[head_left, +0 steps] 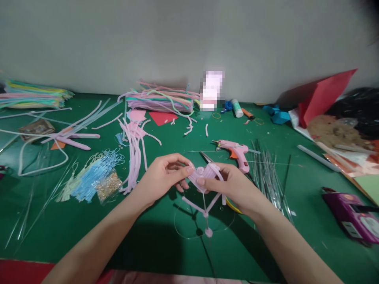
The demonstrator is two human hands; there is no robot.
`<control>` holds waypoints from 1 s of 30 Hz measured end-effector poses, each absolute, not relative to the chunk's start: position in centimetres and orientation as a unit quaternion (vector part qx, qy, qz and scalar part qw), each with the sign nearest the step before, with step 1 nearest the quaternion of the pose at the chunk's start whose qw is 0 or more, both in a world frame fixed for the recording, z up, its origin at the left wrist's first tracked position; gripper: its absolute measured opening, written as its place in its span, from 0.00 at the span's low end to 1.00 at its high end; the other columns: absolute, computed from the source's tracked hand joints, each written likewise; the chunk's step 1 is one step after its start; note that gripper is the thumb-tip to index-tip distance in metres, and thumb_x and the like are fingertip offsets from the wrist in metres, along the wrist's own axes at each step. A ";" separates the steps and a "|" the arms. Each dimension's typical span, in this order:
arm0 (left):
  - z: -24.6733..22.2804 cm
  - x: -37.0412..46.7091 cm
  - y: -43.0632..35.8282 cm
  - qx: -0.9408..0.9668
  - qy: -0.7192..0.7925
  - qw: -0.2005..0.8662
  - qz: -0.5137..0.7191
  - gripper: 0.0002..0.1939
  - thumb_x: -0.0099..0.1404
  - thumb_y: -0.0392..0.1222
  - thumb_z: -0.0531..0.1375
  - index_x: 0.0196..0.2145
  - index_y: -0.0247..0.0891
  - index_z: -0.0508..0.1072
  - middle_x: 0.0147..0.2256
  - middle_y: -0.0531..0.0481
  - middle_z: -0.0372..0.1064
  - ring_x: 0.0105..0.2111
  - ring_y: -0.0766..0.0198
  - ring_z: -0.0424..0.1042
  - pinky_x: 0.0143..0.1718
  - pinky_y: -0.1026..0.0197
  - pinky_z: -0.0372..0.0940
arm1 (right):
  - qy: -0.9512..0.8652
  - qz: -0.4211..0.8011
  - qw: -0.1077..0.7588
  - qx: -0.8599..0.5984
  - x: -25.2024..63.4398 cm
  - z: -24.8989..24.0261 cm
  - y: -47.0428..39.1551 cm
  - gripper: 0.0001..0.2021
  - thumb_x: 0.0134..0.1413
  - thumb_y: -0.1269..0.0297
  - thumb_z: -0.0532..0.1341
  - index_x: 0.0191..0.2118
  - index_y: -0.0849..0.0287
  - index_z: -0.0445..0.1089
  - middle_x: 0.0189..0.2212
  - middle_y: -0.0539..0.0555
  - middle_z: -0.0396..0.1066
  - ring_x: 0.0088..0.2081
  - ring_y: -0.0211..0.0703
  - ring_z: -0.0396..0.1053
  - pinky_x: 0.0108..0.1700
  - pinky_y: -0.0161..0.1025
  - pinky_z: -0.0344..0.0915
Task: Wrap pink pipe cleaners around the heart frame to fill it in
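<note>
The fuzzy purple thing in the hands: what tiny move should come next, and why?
Perhaps the right hand should gently press the curved strip against the purple piece. The strip bows outward and its lower end hangs loose, while the left hand pinches the piece's other side.

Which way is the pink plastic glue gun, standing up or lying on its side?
The pink plastic glue gun is lying on its side: its handle and orange trigger spread flat along the green tabletop.
</note>
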State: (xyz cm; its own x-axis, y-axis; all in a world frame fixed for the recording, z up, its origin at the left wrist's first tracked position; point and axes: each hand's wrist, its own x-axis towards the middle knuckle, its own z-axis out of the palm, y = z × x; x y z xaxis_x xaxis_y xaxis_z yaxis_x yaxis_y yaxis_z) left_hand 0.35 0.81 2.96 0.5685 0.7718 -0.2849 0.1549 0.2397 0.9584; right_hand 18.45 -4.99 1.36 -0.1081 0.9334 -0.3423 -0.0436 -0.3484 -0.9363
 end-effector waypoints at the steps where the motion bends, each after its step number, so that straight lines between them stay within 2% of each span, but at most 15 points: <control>1: 2.9 0.4 0.8 0.575 0.406 0.673 0.228 0.10 0.59 0.44 0.64 0.34 0.34 0.71 0.23 0.54 0.69 0.22 0.69 0.71 0.23 0.69 0.67 | -0.411 0.619 0.397 -0.538 18.4 1.3 -5.0 0.10 0.40 0.64 0.71 0.29 0.59 0.72 0.23 0.46 0.69 0.26 0.33 0.64 0.30 0.31 0.62; 6: 2.5 0.4 0.8 0.589 0.391 0.675 0.210 0.09 0.61 0.44 0.62 0.33 0.35 0.71 0.24 0.54 0.70 0.24 0.67 0.73 0.24 0.68 0.67 | -0.405 0.612 0.409 -0.543 18.0 1.2 -4.9 0.12 0.40 0.59 0.71 0.30 0.59 0.73 0.21 0.46 0.68 0.24 0.33 0.63 0.26 0.32 0.61; 10: 2.7 0.2 1.1 0.615 0.390 0.658 0.191 0.09 0.60 0.45 0.62 0.31 0.35 0.72 0.26 0.53 0.69 0.27 0.67 0.71 0.25 0.68 0.66 | -0.419 0.603 0.386 -0.559 18.1 1.1 -5.0 0.11 0.40 0.60 0.71 0.29 0.59 0.74 0.21 0.47 0.68 0.23 0.34 0.63 0.26 0.33 0.61; 15: 2.9 0.2 1.2 0.635 0.405 0.630 0.190 0.10 0.59 0.45 0.63 0.28 0.35 0.74 0.24 0.55 0.66 0.23 0.71 0.65 0.25 0.70 0.63 | -0.433 0.586 0.366 -0.579 18.3 1.2 -5.1 0.09 0.42 0.61 0.70 0.29 0.59 0.73 0.20 0.46 0.68 0.22 0.33 0.63 0.26 0.32 0.60; 20: 2.8 0.3 1.2 0.634 0.416 0.624 0.188 0.12 0.58 0.48 0.63 0.28 0.35 0.73 0.24 0.56 0.65 0.23 0.70 0.65 0.26 0.68 0.63 | -0.445 0.570 0.355 -0.592 18.3 1.4 -5.2 0.09 0.43 0.59 0.69 0.29 0.59 0.73 0.20 0.46 0.69 0.22 0.34 0.63 0.26 0.33 0.60; 30: 3.0 0.1 1.4 0.613 0.382 0.673 0.161 0.08 0.58 0.40 0.63 0.24 0.35 0.73 0.23 0.56 0.64 0.24 0.71 0.62 0.27 0.70 0.60 | -0.460 0.579 0.346 -0.578 18.4 1.6 -5.4 0.08 0.42 0.61 0.70 0.28 0.59 0.73 0.20 0.45 0.66 0.22 0.32 0.61 0.26 0.32 0.58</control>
